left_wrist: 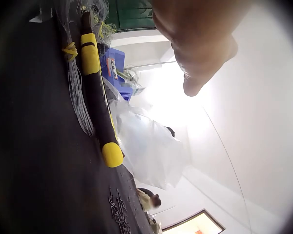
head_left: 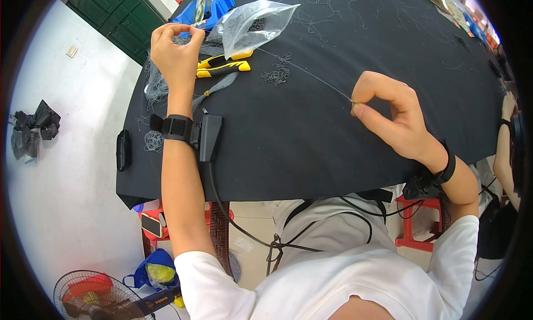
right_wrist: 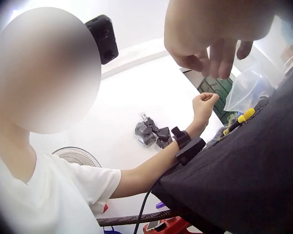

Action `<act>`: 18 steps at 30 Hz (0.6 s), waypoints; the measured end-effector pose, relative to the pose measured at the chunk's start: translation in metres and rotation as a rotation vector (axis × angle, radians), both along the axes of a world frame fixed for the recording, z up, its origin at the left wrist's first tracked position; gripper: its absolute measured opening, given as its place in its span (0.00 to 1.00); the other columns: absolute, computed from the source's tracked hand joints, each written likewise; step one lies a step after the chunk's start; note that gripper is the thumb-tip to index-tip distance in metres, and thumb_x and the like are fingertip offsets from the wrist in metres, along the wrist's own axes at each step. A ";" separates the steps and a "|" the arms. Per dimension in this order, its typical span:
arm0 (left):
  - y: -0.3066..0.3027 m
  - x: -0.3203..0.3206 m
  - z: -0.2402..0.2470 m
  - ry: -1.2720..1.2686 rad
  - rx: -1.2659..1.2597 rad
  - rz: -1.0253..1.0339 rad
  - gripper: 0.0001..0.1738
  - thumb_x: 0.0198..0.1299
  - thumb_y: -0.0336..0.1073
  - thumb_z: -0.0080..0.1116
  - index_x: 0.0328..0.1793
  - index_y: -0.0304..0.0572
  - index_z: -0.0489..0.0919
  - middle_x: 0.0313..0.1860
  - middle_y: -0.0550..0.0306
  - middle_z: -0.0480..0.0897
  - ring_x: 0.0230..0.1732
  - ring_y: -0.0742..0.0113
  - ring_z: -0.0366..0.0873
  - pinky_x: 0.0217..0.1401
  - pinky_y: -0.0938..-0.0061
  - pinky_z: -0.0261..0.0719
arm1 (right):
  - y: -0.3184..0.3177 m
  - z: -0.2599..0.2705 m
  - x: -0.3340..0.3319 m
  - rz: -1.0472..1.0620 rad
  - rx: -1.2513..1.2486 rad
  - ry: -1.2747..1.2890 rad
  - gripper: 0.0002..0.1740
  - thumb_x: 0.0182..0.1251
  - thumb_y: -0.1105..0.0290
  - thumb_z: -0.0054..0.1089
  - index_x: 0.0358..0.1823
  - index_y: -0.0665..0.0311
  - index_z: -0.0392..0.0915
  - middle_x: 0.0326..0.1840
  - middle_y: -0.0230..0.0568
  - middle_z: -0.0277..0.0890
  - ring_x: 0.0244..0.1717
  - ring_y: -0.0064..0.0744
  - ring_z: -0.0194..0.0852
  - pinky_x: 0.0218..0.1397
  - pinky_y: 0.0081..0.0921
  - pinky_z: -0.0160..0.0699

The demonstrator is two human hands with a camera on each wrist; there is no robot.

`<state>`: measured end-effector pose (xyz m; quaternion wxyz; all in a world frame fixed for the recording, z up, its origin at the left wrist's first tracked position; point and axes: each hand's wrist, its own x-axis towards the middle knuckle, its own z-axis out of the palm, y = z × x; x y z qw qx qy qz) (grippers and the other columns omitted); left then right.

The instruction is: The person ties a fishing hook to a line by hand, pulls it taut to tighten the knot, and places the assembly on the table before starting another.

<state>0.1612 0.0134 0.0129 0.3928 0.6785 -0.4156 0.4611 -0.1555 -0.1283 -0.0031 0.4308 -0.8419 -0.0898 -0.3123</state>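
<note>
A thin, pale fishing line [head_left: 311, 75] runs taut from my right hand [head_left: 391, 111] toward my left hand [head_left: 177, 48], passing near the clear plastic bag [head_left: 252, 25]. My right thumb and index finger pinch its near end. Raised above the table's left side, the left hand pinches the line with thumb and forefinger. In the left wrist view, the line [left_wrist: 229, 158] hangs away from the fingertips in a curve. Below the left hand lie yellow-and-black pliers [head_left: 222, 69] and a tied bundle of line [head_left: 222, 82]. A small pile of dark, hook-like pieces [head_left: 277, 71] sits between the hands.
The black tablecloth [head_left: 288, 142] bears loose threads at the back. A blue bin [head_left: 221, 6] stands behind the bag. Tangled line [head_left: 155, 84] lies at the left edge, near a black case [head_left: 122, 150]. A cable [head_left: 233, 223] trails from the left wrist camera. Another person's arm [head_left: 506, 136] is at right.
</note>
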 end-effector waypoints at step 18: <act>-0.036 -0.102 0.007 0.609 -0.049 -0.879 0.05 0.53 0.30 0.65 0.37 0.39 0.85 0.35 0.65 0.80 0.31 0.83 0.72 0.31 0.89 0.66 | -0.039 -0.010 0.009 -0.203 0.838 0.247 0.16 0.65 0.58 0.56 0.38 0.65 0.79 0.32 0.33 0.78 0.29 0.17 0.70 0.35 0.14 0.67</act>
